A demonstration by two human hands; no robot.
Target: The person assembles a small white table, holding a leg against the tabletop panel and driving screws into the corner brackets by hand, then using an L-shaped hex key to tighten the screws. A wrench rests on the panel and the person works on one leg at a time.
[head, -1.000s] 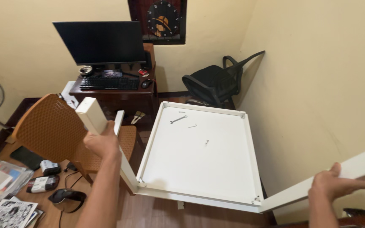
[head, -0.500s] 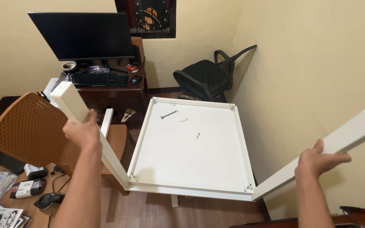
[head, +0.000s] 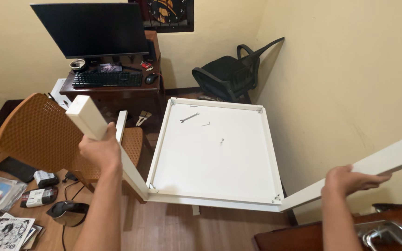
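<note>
Left hand (head: 101, 151) and right hand (head: 349, 180) each clasp a white table leg (head: 89, 118); inverted tabletop (head: 215, 153) lifted. Risk: loose wrench (head: 189, 117) sliding off if tilted.

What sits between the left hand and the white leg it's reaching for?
Nothing visible: the left hand is already wrapped around the white leg, in direct contact. The right hand likewise grips the other white leg.

Right table leg (head: 386, 162) cut off at frame edge; small hardware (head: 222, 140) on tabletop underside (head: 215, 158) too small to identify.
</note>
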